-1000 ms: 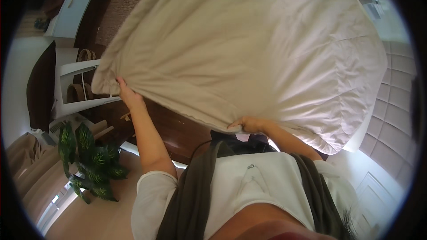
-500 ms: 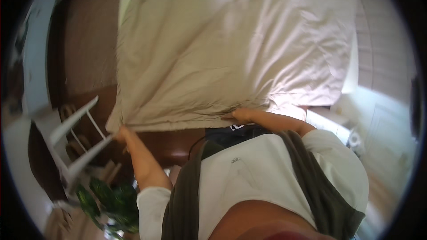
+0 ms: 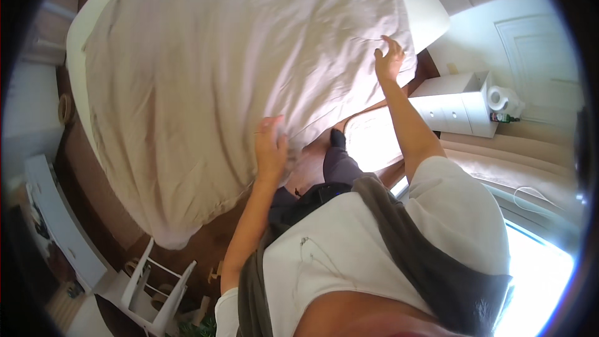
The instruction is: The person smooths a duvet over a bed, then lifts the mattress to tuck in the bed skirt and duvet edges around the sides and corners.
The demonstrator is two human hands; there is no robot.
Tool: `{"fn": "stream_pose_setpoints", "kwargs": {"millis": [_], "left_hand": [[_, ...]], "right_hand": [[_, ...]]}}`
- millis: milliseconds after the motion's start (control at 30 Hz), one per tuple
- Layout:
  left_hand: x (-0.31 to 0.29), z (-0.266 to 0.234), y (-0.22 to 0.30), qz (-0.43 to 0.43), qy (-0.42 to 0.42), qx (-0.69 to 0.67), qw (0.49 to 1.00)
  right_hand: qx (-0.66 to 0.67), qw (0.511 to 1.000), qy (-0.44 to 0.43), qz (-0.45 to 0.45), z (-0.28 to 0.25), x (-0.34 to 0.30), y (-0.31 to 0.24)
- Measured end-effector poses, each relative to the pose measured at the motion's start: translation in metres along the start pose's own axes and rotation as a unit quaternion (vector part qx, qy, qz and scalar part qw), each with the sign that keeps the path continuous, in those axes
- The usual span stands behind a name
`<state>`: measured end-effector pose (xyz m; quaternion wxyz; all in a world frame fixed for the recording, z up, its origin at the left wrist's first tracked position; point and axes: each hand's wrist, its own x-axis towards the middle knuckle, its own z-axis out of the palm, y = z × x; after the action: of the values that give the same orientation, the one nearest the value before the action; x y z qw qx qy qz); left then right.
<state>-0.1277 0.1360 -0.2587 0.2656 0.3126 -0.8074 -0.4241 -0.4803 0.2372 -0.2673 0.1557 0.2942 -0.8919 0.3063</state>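
Spreading a beige sheet over the bed.

The left hand pinched the near edge of the beige sheet, its grip closed on the cloth; the right hand lay open-fingered on the far corner. The sheet covered most of the white mattress, one corner drooping toward the dark wood floor. Squaring it likely called for an even pull along the near edge. A white drawer unit stood beside the bed.

small bottle with what may be a red-and-green label, laid beside white roll on white drawer unit
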Motion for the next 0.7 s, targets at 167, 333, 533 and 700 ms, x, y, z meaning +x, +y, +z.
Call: {"fn": "stream_pose_setpoints", "kwargs": {"millis": [167, 333, 533, 700], "left_hand": [[0.046, 0.106, 0.083, -0.053, -0.110, -0.094, 0.988], [0.127, 0.194, 0.121, -0.121, -0.035, -0.250, 0.960], [0.205, 0.198, 0.143, -0.244, 0.008, -0.357, 0.902], [0.231, 0.148, 0.210, -0.316, 0.071, -0.427, 0.844]], "right_hand": [[-0.153, 0.868, -0.166, 0.443, -0.013, 0.069, 0.109], [0.105, 0.942, -0.235, 0.214, 0.002, 0.072, 0.082], [0.485, 0.781, -0.382, 0.096, -0.066, 0.065, 0.041], [0.518, 0.736, -0.252, 0.356, -0.020, 0.102, 0.089]]}}
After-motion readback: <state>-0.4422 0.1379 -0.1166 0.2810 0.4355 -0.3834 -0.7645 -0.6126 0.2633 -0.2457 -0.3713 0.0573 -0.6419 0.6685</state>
